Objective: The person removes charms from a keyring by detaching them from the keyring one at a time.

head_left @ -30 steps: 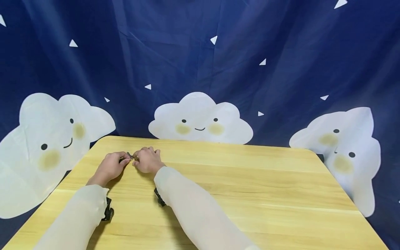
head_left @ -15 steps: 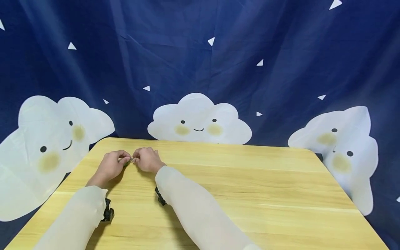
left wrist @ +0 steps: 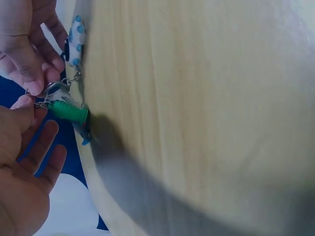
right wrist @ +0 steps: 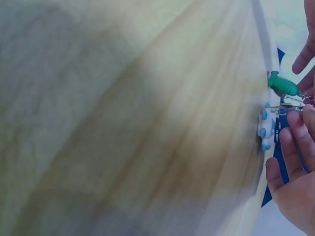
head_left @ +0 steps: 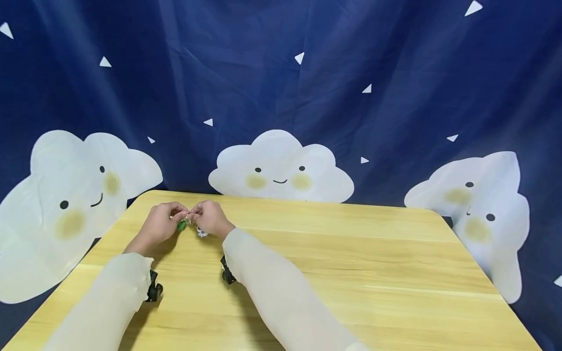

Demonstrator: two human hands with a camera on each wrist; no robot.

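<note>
Over the table's far left part, both hands hold a keychain with small charms between their fingertips. My left hand (head_left: 157,226) pinches the short chain of a green cylindrical charm (left wrist: 70,112), which hangs beside its fingers. With thumb and forefinger my right hand (head_left: 210,217) pinches the metal ring (left wrist: 56,88) of the same bunch. A white charm with blue spots (left wrist: 76,42) dangles from the ring on a small chain, below the right hand in the head view. Silvery metal pieces hang between the charms; fingers partly hide where the chain and ring meet.
The light wooden table (head_left: 333,263) has rounded far corners. Behind it hangs a dark blue curtain (head_left: 246,73) with white clouds and triangles. Black wrist cameras (head_left: 153,287) sit under both pale sleeves (head_left: 281,287).
Both hands have risen slightly and drawn together. The green charm and the white spotted charm now hang visible below the fingers; earlier the hands mostly hid the bunch.
</note>
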